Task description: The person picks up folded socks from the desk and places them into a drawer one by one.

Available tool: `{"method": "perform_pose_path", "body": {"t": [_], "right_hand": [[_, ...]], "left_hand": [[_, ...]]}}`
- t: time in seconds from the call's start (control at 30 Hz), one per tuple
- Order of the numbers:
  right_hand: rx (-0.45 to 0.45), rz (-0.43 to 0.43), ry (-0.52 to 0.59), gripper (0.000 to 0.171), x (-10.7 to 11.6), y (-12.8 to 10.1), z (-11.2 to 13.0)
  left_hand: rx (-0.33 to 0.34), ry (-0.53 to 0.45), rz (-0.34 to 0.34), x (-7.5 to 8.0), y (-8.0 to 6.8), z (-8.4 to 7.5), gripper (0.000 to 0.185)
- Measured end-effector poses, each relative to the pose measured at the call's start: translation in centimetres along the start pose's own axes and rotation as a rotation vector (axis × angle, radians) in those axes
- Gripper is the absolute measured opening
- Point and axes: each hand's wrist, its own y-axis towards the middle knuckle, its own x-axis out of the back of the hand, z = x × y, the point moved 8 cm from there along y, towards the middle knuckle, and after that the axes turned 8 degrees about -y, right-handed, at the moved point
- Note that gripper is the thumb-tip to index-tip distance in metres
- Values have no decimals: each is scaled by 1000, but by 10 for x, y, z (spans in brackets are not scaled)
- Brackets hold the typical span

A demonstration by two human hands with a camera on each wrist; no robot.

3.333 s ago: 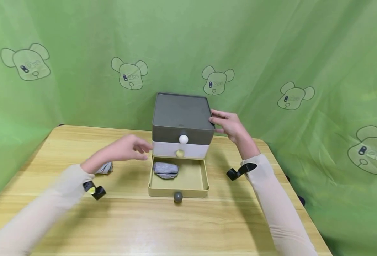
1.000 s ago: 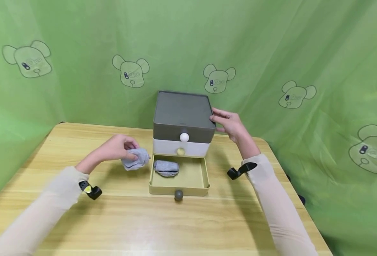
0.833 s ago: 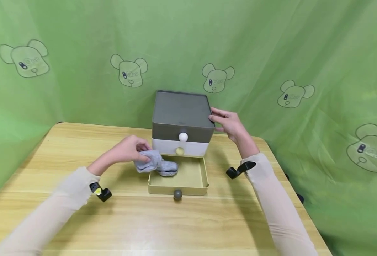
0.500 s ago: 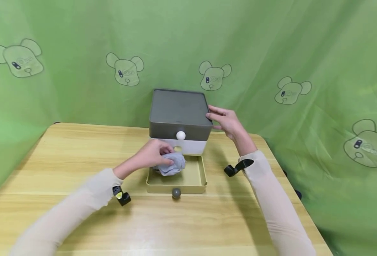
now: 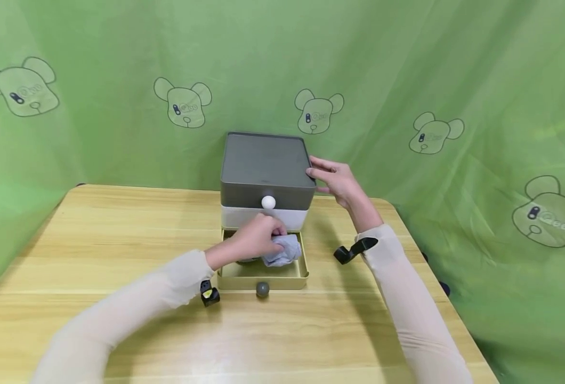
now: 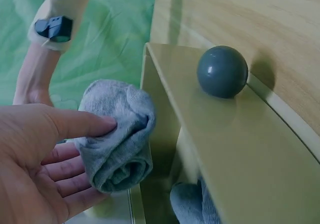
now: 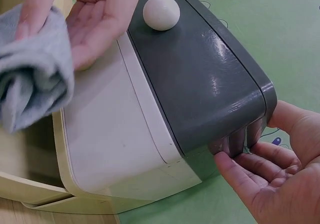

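Rolled grey cloth sock [image 5: 282, 250] sits in the left hand [image 5: 253, 240], with the fingers curled round it, right over the open yellow-green bottom drawer [image 5: 262, 277] of the small box of three drawers [image 5: 265, 186]. From the head camera, the drawer is pulled out toward 6 o'clock on the light wooden table [image 5: 119, 234], and its round dark grey knob [image 5: 262, 288] sticks out at the front. The right hand [image 5: 332, 181] is at 3 o'clock of the box, with fingers laid on the edge of the dark grey top part [image 5: 263, 162]. A round white knob [image 5: 268, 202] is on the front of that grey part. Behind it all, at 12 o'clock, hangs a green cloth with bear faces [image 5: 182, 104]. From the left wrist camera, the thumb [image 6: 80, 124] and fingers pinch the rolled sock [image 6: 117, 134], which is just beside the drawer's front wall [image 6: 210, 134] on the inner side. The dark knob [image 6: 222, 71] is on the outer side of that wall. A second grey sock [image 6: 192, 204] lies low in the drawer, at 6 o'clock. From the right wrist camera, the right hand's fingertips [image 7: 235, 146] press on the corner of the grey part [image 7: 200, 79], with the palm open. The white middle drawer [image 7: 115, 134] is below it, and the sock [image 7: 32, 79] is at 9 o'clock in the left hand [image 7: 95, 19].
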Motion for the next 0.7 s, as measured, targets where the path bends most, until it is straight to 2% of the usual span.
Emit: {"method": "perform_pose_path", "body": {"t": [0.17, 0.53, 0.7], "right_hand": [[-8, 0, 1, 57, 0, -1, 1], [2, -7, -5, 58, -1, 1, 2], [-11, -13, 0, 57, 0, 0, 0]], "left_hand": [[0, 81, 23, -12, 4, -4, 17], [41, 130, 111, -32, 8, 2, 12], [64, 172, 162, -39, 13, 2, 18]]}}
